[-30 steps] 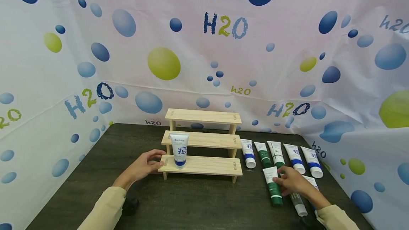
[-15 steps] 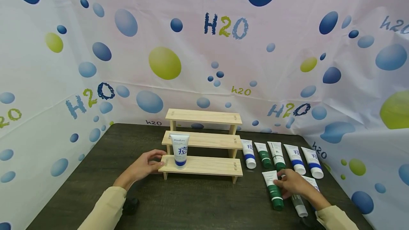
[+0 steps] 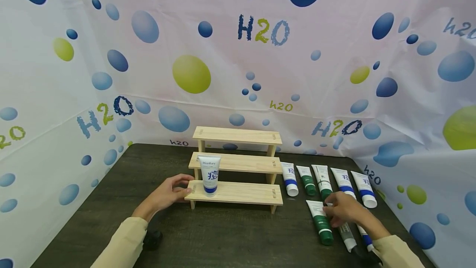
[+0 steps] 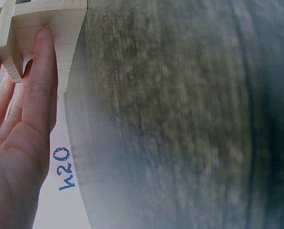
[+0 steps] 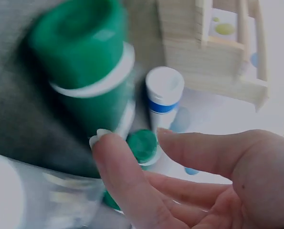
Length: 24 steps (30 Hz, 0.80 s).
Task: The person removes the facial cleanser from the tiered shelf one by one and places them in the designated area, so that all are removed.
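My left hand [image 3: 167,195] holds the left end of a three-step wooden display rack [image 3: 241,193] at its lowest board. In the left wrist view the thumb and fingers of this hand [image 4: 29,114] lie on either side of the wood. A white tube with a blue band [image 3: 210,173] stands upright on that step, near its left end. My right hand [image 3: 346,210] hovers by a white-and-green tube [image 3: 322,226] lying on the table. In the right wrist view, thumb and forefinger are apart with nothing between them, beside the green tube [image 5: 89,57].
A grey tube [image 3: 347,237] and another blue-banded tube [image 3: 365,237] lie partly under my right hand. Behind them several tubes [image 3: 289,179] lie in a row, right of the rack. A patterned cloth [image 3: 238,65] borders the dark table [image 3: 230,239] at the back and sides.
The white-and-green tube has shifted slightly toward me and turned a little, and my right hand has let go of it and drawn off rightward. The left hand stays put.
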Motion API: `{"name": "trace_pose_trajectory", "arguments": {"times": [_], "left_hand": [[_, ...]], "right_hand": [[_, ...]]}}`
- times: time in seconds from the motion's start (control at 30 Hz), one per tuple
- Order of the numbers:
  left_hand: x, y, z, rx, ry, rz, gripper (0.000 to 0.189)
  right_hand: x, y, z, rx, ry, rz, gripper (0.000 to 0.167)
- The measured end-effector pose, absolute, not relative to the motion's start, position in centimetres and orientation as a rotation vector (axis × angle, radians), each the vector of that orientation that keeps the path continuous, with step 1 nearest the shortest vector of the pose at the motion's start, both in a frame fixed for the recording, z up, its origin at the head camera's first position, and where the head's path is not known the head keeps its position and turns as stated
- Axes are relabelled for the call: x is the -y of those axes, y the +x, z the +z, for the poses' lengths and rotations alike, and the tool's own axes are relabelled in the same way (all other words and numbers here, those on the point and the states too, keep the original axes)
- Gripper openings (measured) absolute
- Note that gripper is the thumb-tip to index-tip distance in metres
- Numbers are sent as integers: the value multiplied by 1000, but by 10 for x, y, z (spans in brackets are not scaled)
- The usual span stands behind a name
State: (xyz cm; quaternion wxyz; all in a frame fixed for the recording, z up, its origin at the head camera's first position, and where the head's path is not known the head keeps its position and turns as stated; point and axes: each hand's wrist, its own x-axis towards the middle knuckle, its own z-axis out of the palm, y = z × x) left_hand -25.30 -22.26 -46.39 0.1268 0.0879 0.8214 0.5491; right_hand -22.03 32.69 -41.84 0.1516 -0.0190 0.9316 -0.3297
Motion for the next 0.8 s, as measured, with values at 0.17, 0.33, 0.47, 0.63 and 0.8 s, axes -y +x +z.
{"name": "trace_pose_trajectory", "arguments": {"times": [0.17,0.33,0.47,0.63,0.8], "left_hand": [[222,-253,-464,-2394,251,1592,48],[222,-252,-463,-2399,261,1588,49],[222,-251,-462,-2395,262,1590,49],[223,-250,-462,-2416,259,1578,49],[222,-251,-462,-2425,287,1576,49]], "right_hand": [[-326,-225,-400,-2686,-90,-1029,40],[-315,-229,-383,-2687,-172,-1096,41],[-298,-233,-375,-2707,-210,-1098,37],[-273,-239,-369,-2740,-277,-1063,34],[-252,-242,-367,-2741,-424,-1103,31]]}}
